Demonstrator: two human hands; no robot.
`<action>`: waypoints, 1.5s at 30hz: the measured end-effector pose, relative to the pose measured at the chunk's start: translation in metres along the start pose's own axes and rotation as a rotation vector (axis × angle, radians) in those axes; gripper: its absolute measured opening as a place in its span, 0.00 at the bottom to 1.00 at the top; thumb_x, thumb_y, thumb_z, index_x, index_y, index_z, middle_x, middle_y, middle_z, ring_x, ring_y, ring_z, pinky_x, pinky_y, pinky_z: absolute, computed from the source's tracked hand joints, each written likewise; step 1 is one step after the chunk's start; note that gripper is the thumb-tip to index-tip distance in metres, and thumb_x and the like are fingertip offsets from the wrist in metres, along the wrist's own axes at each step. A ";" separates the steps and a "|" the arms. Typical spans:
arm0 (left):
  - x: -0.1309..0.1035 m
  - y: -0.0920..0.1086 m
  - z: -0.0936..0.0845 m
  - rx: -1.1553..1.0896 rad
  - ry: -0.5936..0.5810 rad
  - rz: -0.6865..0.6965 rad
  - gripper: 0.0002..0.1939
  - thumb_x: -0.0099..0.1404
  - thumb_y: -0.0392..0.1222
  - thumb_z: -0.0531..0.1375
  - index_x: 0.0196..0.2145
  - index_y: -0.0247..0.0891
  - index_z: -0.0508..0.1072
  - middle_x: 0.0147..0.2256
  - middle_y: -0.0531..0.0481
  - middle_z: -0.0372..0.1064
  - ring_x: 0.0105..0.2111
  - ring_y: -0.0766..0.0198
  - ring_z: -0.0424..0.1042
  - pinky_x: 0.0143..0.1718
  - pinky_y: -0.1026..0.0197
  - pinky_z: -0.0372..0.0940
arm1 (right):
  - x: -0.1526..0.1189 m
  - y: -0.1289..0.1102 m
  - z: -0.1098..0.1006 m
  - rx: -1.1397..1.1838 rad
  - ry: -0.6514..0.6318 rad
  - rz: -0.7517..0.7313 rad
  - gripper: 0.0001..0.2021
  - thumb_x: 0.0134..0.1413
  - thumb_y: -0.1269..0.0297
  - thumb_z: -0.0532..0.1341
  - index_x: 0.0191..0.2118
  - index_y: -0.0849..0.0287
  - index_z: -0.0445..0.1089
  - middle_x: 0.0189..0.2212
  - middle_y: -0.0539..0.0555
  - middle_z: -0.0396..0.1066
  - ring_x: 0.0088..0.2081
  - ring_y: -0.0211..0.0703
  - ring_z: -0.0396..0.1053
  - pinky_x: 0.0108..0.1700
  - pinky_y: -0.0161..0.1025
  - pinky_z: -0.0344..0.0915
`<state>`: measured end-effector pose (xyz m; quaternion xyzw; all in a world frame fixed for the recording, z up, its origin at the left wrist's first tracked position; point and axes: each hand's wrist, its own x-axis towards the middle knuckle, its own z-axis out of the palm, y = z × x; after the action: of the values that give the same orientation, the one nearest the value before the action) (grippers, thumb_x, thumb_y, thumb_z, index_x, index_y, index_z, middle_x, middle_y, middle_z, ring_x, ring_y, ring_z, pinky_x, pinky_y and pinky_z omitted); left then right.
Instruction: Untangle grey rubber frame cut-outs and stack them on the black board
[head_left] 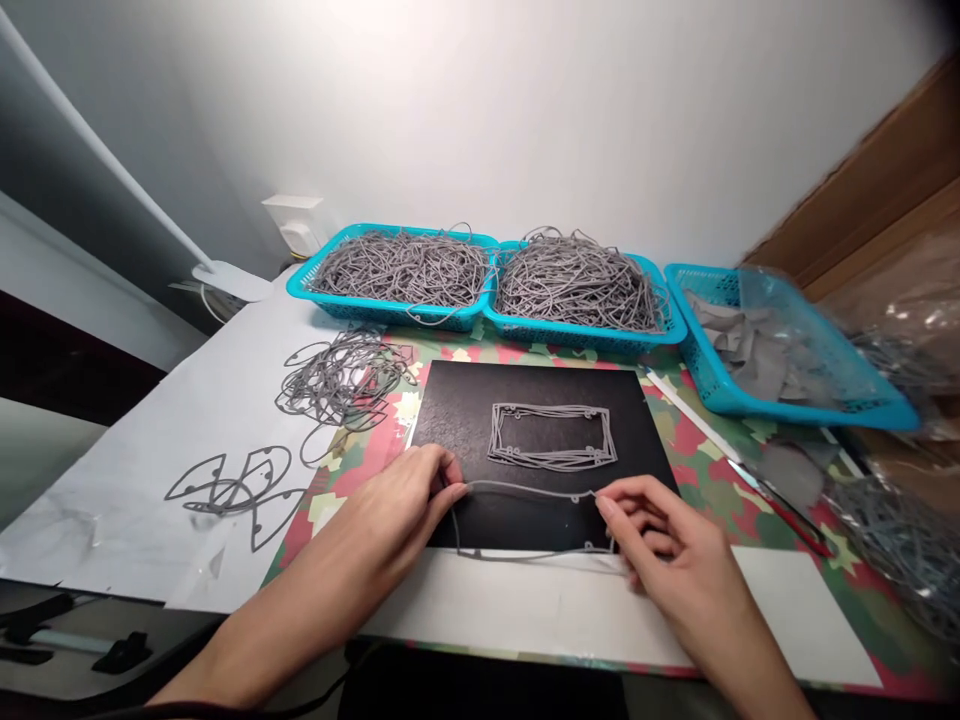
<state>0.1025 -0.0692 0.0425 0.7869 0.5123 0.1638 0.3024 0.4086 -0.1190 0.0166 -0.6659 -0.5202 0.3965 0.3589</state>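
While the left hand (409,492) is pinching one end of a thin grey loop (532,489) between thumb and forefinger, the right hand (679,535) is pinching the opposite end likewise, its other fingers curling inward. The loop is spanning the near edge of the black board (457,410), its lower side lying over the white sheet (465,600); whether it is touching either, I cannot tell. Just beyond, a stack of similar loops (495,435) is resting on the board. Farther back, two blue baskets (390,308) are holding heaped grey strands (412,270).
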 end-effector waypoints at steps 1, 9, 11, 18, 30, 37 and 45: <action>0.003 0.001 0.001 -0.016 -0.005 0.003 0.12 0.86 0.50 0.51 0.45 0.44 0.67 0.38 0.52 0.72 0.36 0.58 0.72 0.37 0.57 0.63 | 0.002 0.002 -0.002 -0.015 0.010 -0.020 0.20 0.69 0.41 0.64 0.40 0.55 0.77 0.28 0.50 0.69 0.24 0.38 0.66 0.22 0.32 0.65; 0.025 0.004 -0.001 -0.174 -0.063 0.053 0.12 0.85 0.49 0.53 0.46 0.44 0.72 0.43 0.51 0.76 0.42 0.59 0.75 0.44 0.58 0.67 | 0.011 0.017 -0.022 -0.348 0.111 -0.178 0.16 0.71 0.43 0.64 0.42 0.50 0.78 0.26 0.47 0.67 0.24 0.38 0.62 0.28 0.36 0.61; 0.026 0.001 -0.004 -0.216 -0.054 0.031 0.13 0.85 0.50 0.53 0.48 0.44 0.74 0.43 0.51 0.76 0.42 0.59 0.75 0.44 0.59 0.68 | 0.011 0.018 -0.025 -0.335 0.117 -0.173 0.16 0.71 0.43 0.65 0.41 0.50 0.78 0.26 0.47 0.67 0.25 0.39 0.62 0.28 0.36 0.60; 0.028 -0.007 0.000 -0.216 -0.029 0.021 0.15 0.82 0.53 0.59 0.43 0.42 0.77 0.37 0.52 0.75 0.35 0.60 0.72 0.36 0.60 0.66 | 0.017 0.015 -0.018 -0.313 0.221 -0.188 0.16 0.74 0.45 0.63 0.40 0.51 0.77 0.28 0.47 0.65 0.27 0.41 0.58 0.31 0.39 0.58; 0.026 -0.006 0.014 -0.053 0.023 0.143 0.09 0.83 0.46 0.57 0.44 0.44 0.74 0.39 0.51 0.75 0.39 0.58 0.72 0.40 0.58 0.65 | 0.018 0.010 -0.012 -0.324 0.147 -0.247 0.14 0.75 0.49 0.64 0.39 0.51 0.74 0.38 0.51 0.73 0.39 0.46 0.73 0.43 0.41 0.65; 0.022 -0.008 0.021 -0.019 0.131 0.197 0.07 0.81 0.43 0.57 0.43 0.43 0.73 0.36 0.52 0.74 0.30 0.61 0.73 0.33 0.59 0.66 | 0.015 0.008 -0.013 -0.334 0.152 -0.286 0.11 0.75 0.55 0.64 0.38 0.52 0.72 0.35 0.49 0.71 0.32 0.43 0.65 0.39 0.40 0.62; 0.025 -0.008 0.019 -0.024 0.038 0.228 0.06 0.83 0.46 0.59 0.49 0.45 0.75 0.45 0.50 0.76 0.45 0.56 0.75 0.45 0.56 0.68 | 0.013 0.013 -0.014 -0.248 0.134 -0.219 0.11 0.76 0.53 0.64 0.40 0.51 0.72 0.31 0.47 0.65 0.32 0.42 0.64 0.37 0.39 0.62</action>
<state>0.1176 -0.0504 0.0213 0.8331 0.4231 0.2183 0.2814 0.4279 -0.1102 0.0092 -0.6692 -0.6096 0.2425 0.3489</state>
